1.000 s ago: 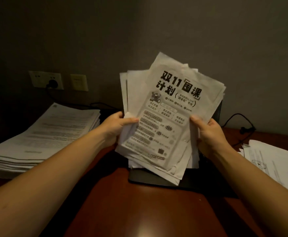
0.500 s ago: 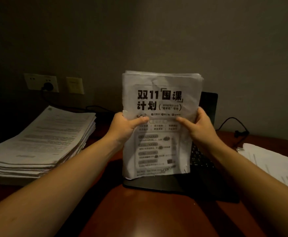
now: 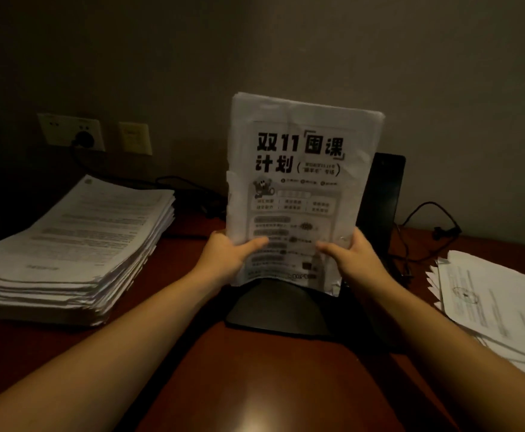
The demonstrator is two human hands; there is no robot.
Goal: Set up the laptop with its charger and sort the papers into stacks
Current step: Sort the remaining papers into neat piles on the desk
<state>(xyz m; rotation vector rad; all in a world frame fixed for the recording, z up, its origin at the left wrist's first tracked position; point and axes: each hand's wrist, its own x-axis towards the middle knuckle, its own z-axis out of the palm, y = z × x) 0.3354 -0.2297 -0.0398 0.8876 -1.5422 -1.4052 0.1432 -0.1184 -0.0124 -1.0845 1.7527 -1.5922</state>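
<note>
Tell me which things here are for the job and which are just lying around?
For the job: bundle of papers, held upright in the left hand and right hand; laptop; tall paper stack; loose papers at right; black plug in the wall socket, likely the charger's.
Just lying about: yellowish wall plate; black cable at right, use unclear.

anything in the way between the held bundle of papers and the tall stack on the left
Nothing visible. Only bare desk lies between the bundle and the left stack; the laptop sits below the bundle.
</note>
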